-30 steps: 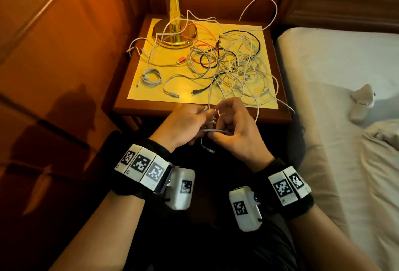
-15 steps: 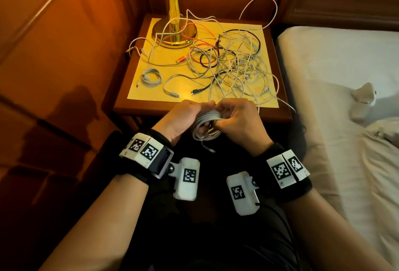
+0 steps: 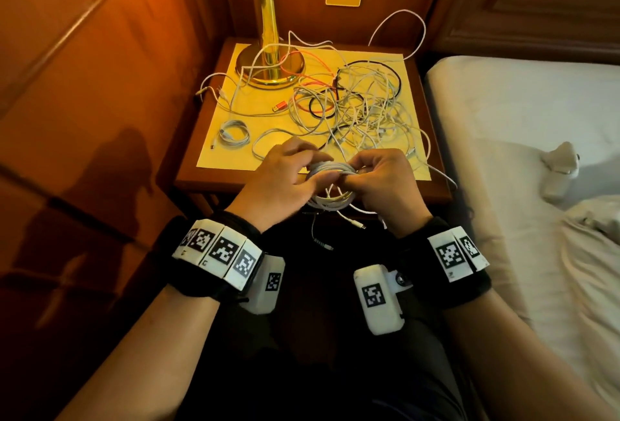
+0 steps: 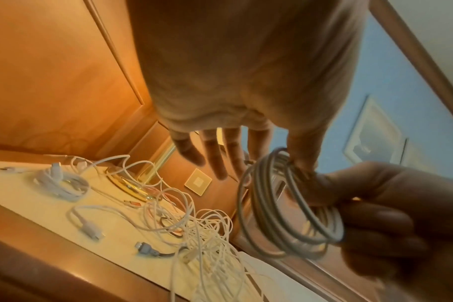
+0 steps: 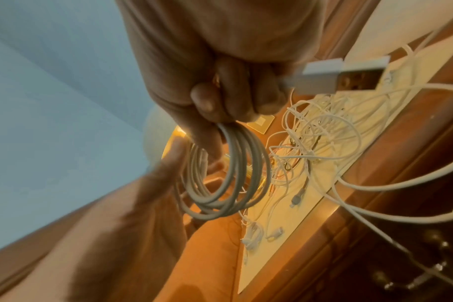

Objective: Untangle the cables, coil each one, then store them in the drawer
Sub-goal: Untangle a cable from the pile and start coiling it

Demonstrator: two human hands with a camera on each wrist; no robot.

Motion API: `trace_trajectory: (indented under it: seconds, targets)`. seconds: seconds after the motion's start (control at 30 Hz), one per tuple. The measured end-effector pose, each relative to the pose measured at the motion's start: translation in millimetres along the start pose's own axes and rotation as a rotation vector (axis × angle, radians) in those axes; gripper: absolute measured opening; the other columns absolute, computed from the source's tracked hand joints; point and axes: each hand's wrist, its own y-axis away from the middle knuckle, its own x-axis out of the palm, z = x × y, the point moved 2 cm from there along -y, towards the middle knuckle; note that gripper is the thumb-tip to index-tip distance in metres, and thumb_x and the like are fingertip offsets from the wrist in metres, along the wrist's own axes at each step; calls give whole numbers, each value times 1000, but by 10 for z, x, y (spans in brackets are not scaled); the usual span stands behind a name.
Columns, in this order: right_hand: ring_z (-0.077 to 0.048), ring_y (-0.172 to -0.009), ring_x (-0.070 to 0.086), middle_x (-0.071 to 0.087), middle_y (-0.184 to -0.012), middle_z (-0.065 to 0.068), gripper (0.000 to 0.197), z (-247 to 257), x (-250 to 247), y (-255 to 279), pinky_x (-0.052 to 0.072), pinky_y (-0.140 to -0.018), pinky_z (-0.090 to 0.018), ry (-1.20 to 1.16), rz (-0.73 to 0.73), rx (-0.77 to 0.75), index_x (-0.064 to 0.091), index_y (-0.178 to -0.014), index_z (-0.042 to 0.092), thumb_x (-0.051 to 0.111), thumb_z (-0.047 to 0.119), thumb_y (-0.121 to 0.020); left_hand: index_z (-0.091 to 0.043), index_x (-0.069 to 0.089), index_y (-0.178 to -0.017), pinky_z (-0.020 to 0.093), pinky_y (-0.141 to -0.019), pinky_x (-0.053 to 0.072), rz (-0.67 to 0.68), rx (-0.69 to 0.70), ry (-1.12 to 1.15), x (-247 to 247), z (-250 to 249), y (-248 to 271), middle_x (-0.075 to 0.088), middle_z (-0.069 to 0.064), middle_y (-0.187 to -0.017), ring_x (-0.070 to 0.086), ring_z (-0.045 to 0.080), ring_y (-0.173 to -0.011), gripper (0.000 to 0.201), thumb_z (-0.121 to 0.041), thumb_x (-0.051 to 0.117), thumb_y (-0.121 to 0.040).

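Beyond right-hand fingers (image 5: pixel 207 102) curled round the coiled cable (image 3: pixel 330 185) (left fingers (image 4: pixel 215 157) straight), tangled cables (image 3: pixel 362 111), lamp base (image 3: pixel 270 69).

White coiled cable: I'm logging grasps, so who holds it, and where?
The right hand grips the white coiled cable at its rim; the left hand's thumb touches it.

Cable coil (image 3: pixel 330 185) now fuller, rounder.
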Motion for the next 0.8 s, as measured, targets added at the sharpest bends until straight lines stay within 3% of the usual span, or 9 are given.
trace_trajectory:
  seconds: [0.13, 0.2, 0.3, 0.4, 0.47, 0.57, 0.63, 0.73, 0.8]
  targets:
    - [-8, -35, 33, 48, -54, -11, 17, -24, 2, 32, 28, -38, -20, -173, -24, 113, 61, -67, 1, 76, 3, -75, -16, 65, -121, 7, -75, 40, 74, -23, 45, 1, 3, 63, 64, -11, -99, 60, 7, -95, 37, -33, 65, -89]
    - [-8, -33, 32, 45, -49, -7, 16, -38, 27, 70, 26, -38, -19, -208, -22, 145, 61, -70, -2, 75, 3, -75, -16, 66, -120, 3, -75, 38, 43, -42, 94, 34, 11, 93, 64, -13, -97, 59, 4, -94, 33, -29, 64, -90]
    - [-7, -31, 31, 43, -43, -3, 22, -57, 55, 118, 25, -36, -18, -256, 1, 178, 57, -66, 2, 76, 4, -77, -15, 67, -112, 10, -79, 43, -12, -118, 265, 126, 42, 103, 67, -8, -95, 61, 7, -92, 20, -18, 61, -94]
    - [-8, -30, 29, 41, -40, -3, 25, -62, 58, 136, 24, -35, -17, -322, 12, 209, 54, -63, 4, 74, 2, -78, -20, 59, -94, 19, -73, 45, -38, -204, 402, 263, 30, 133, 62, -8, -82, 58, 7, -79, 8, -14, 55, -97]
    - [-8, -29, 29, 40, -38, -2, 27, -71, 54, 142, 24, -34, -17, -334, -3, 229, 52, -60, 5, 70, -2, -79, -22, 54, -85, 28, -72, 44, -42, -228, 489, 360, 19, 166, 59, -6, -75, 55, 7, -71, 12, -24, 54, -97]
    - [-9, -28, 29, 38, -36, -1, 29, -89, 78, 171, 22, -36, -17, -367, -1, 256, 51, -57, 7, 64, -6, -79, -19, 50, -81, 34, -71, 42, -47, -245, 594, 402, -1, 211, 56, -3, -72, 52, 12, -69, 24, -41, 52, -91]
    - [-11, -31, 28, 38, -42, -5, 27, -97, 100, 194, 20, -38, -19, -394, 43, 248, 52, -59, 6, 69, 0, -79, -17, 49, -80, 35, -70, 40, -69, -243, 644, 377, 1, 207, 54, -2, -71, 50, 13, -69, 27, -43, 51, -90]
    - [-12, -37, 31, 42, -52, -8, 21, -76, 95, 212, 22, -41, -22, -370, 139, 205, 60, -76, -2, 76, 11, -78, -17, 52, -80, 30, -66, 38, -79, -232, 624, 303, 12, 189, 54, -4, -69, 49, 9, -65, 33, -49, 53, -90]
    - [-13, -40, 39, 47, -54, -15, 27, -48, 63, 187, 28, -44, -23, -329, 162, 149, 63, -87, -4, 79, 16, -77, -19, 54, -80, 23, -63, 38, -74, -226, 587, 244, 16, 170, 54, -7, -68, 49, 2, -62, 25, -41, 52, -93]
